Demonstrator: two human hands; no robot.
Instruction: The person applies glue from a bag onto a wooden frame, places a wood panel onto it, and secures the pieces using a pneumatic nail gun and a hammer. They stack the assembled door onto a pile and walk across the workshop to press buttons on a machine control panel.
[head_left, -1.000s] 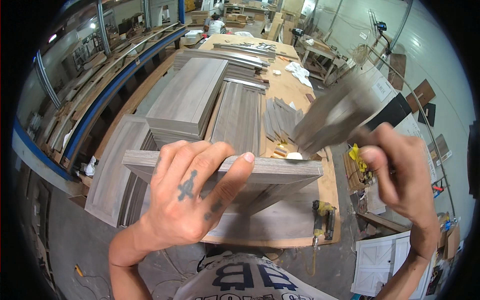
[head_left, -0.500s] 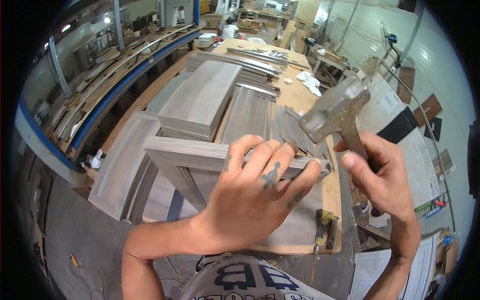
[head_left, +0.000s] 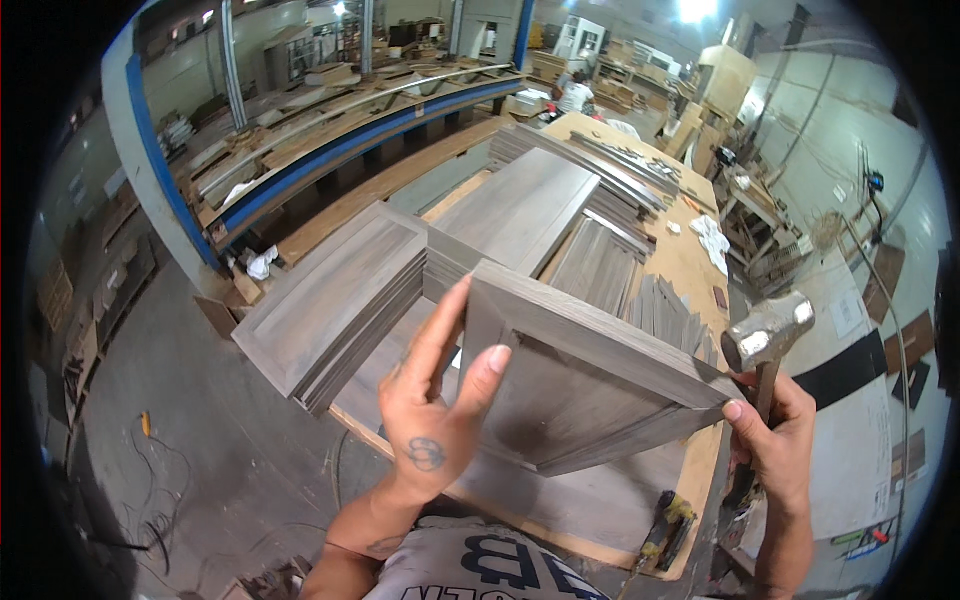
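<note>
My left hand grips the near left corner of a grey wooden cabinet door panel, lifted and tilted above the workbench. The panel has a raised frame and a recessed middle. My right hand holds a hammer by its wooden handle, its metal head up, and the thumb presses against the panel's right corner.
Stacks of grey door panels and loose grey slats cover the workbench. A yellow and black power tool lies at the bench's near edge. White rags lie farther back. A person stands at the bench's far end.
The panel has turned from lying flat across to tilted with its corner toward me. My left hand moved from on top of it to its left corner. The hammer dropped to the right.
</note>
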